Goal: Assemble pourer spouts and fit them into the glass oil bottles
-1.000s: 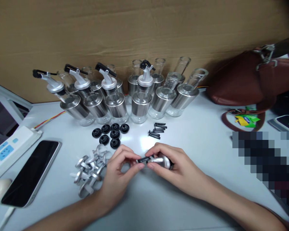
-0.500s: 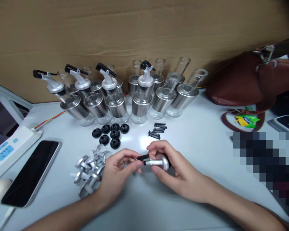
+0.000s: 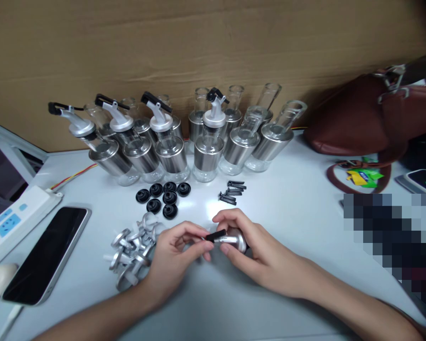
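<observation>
My right hand (image 3: 255, 255) is closed around a silver pourer spout (image 3: 237, 240), which lies on its side with its narrow tip toward the left. Between the thumb and fingers of my left hand (image 3: 179, 253) is the end of a black flip lever (image 3: 216, 236). The lever rests along the top of the spout, at its tip; whether the two are joined I cannot tell. Left of that hand lies a pile of silver pourer spouts (image 3: 135, 258). Several black rubber stoppers (image 3: 169, 198) and a few more black levers (image 3: 233, 192) are on the white table (image 3: 213, 303) beyond my hands.
Glass bottles with steel sleeves (image 3: 208, 158) line the back, several with pourers fitted. At left are a phone (image 3: 46, 255) and a power strip (image 3: 17, 218). A brown leather bag (image 3: 355, 118) and a green-yellow wrapper (image 3: 365, 178) occupy the right. Cardboard (image 3: 213, 42) stands behind.
The black lever has shifted slightly right and now lies over the spout's tip. The right hand and spout have come slightly left, closer to the left hand.
</observation>
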{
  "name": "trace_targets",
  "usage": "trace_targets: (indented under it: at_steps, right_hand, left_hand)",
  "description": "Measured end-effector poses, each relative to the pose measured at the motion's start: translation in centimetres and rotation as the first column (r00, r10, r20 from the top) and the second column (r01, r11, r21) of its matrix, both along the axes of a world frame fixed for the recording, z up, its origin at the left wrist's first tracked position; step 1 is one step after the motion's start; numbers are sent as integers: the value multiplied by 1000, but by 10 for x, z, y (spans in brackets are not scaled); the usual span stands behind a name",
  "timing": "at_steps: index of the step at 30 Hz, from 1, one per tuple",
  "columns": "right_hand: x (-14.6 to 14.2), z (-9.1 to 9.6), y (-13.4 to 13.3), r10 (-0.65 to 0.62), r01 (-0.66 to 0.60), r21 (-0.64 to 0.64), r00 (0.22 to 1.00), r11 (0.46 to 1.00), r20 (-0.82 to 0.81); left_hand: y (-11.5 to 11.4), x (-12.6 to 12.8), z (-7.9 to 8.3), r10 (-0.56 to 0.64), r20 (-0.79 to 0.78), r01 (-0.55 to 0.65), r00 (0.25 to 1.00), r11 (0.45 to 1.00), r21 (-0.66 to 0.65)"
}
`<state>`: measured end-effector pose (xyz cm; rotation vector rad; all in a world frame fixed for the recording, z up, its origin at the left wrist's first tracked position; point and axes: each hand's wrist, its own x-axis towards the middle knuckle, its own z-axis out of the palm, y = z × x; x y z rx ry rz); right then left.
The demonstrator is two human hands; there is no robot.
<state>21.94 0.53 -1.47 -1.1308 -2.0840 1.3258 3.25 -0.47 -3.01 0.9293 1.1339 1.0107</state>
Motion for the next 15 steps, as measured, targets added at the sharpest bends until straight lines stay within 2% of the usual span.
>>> trace_targets:
  at_steps: [11, 15]
  right_hand:
    - [2, -2, -1, 31, -28, -71, 999, 997, 37]
    - [3, -1, -1, 37, -41, -108, 998, 993, -42]
  left_hand:
    - [-2, -1, -3, -58, -36, 60, 998, 998, 36]
    - [-6, -2, -7, -118, -87, 127, 989, 986, 105]
